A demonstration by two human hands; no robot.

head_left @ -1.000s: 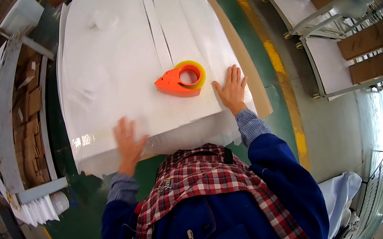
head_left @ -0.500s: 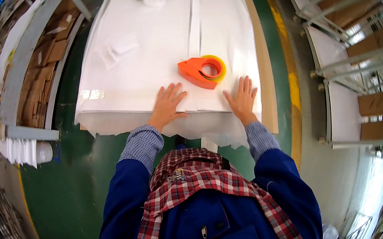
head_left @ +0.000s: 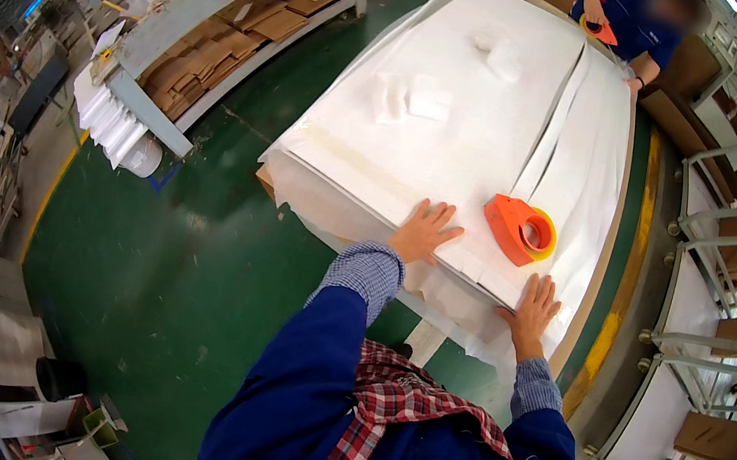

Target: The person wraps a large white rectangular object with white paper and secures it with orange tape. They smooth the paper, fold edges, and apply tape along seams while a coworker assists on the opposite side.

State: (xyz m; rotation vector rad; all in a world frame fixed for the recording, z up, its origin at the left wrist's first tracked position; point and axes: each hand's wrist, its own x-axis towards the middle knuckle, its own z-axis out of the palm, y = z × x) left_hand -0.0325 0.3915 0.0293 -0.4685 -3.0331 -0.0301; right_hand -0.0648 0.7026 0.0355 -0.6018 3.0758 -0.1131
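Note:
A wide stack covered in white foam sheet lies before me, its loose front edge hanging down. My left hand rests on the front edge with fingers spread, holding nothing. Further right, my right hand lies on the same edge near the corner, fingers also apart. Just above and between my hands sits an orange tape dispenser with a yellow-rimmed roll, touched by neither. A long slit or strip runs along the sheet beyond the dispenser. Crumpled white pieces lie on top.
At the far right corner a co-worker in blue holds another orange tape dispenser. A grey bench with folded cardboard on its shelf stands left. Wheeled racks line the right, beyond a yellow floor line.
My view has swung left and up, bringing the co-worker at the far end into sight. My hands stay on the front edge, and the right one sits lower beside the dispenser.

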